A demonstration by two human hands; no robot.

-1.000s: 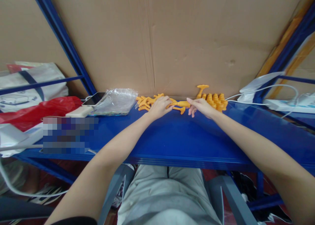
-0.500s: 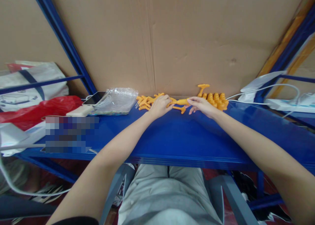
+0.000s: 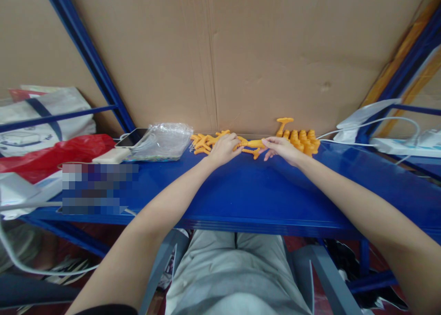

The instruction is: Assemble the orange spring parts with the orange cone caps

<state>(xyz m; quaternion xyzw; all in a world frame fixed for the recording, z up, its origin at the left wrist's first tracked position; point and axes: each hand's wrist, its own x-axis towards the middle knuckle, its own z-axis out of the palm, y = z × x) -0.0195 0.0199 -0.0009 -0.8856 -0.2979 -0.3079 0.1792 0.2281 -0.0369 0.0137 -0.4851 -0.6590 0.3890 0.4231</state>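
From where I stood, 1 yellow piece [image 3: 253, 144] bridged the 2 hands towards the back of the blue table [image 3: 241, 191]. The left hand [image 3: 223, 150] had its fingers curled closely over the near-left end; the right hand [image 3: 280, 148] pinched the other between thumb and fingertips. Keeping both ends aligned, clear of the ribbed piece [image 3: 254, 153] just below, seemed wisest.

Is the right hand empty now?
No, the right hand grips the end of a yellow plastic piece that reaches toward the left hand.

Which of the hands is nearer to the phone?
Left. The left hand is right of the phone, past the plastic packet; the right hand is farther right.
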